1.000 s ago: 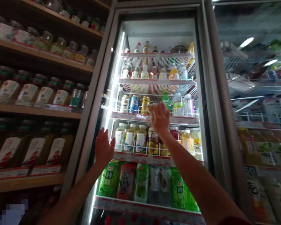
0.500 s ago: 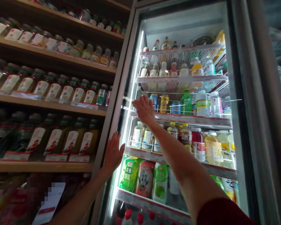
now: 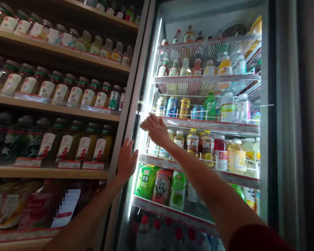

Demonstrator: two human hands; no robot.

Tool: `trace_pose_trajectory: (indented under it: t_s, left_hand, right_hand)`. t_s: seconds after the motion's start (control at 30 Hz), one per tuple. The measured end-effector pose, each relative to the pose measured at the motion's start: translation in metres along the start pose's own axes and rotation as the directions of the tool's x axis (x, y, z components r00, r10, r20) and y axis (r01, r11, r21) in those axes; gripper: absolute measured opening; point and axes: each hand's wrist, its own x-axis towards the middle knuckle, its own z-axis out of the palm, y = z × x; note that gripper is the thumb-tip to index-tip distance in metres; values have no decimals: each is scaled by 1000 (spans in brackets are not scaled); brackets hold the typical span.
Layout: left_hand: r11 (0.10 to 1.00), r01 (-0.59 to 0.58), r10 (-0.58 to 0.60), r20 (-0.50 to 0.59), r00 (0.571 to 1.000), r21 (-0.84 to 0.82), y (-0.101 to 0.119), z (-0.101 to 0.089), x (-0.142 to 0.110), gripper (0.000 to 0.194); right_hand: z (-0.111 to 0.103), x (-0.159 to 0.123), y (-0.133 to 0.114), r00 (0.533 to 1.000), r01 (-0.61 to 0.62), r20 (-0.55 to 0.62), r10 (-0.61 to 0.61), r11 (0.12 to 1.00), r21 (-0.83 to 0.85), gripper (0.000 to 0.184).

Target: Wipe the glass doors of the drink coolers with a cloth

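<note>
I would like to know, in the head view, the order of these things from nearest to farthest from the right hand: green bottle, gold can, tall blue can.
Measured from the right hand, as the head view shows:
1. Tall blue can: above and to the right.
2. Gold can: same shelf, further right.
3. Green bottle: rightmost of the three.

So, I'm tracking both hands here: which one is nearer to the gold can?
Right. In the picture, the right hand is below and left of the gold can; the left hand is lower and farther left, so farther away.
</note>
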Motion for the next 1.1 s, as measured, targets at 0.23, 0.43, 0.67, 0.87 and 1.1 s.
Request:
trace_pose_trajectory:
  t_s: [0.23,0.43,0.67,0.87,1.1]
  left_hand:
    - [1000,-8,9,47,999,-22,20,14,-9,48]
    - [991,-104,108,42,993,-83,67,43,-13,47]
    - [961,-264,268,44,962,-78,123,68,-22,47]
    - [935,-336,345,65,936,-113,164,80,-36,50]
    - [888,-440,456,135,880,-134,198,91,-65,56]
  right_hand:
    - [-16,-86,11,947,309,81,-312,950,51,43]
    - [-67,-106,75,971,-231,-86,222,965,-122,47]
    - [-87,-180,82,995,18,97,-6,993,-120,42]
    - [-107,-213,101,960,-280,-59,274,933,-224,45]
    - [-120,-274,115,978,-208,-95,188,932,-298,46]
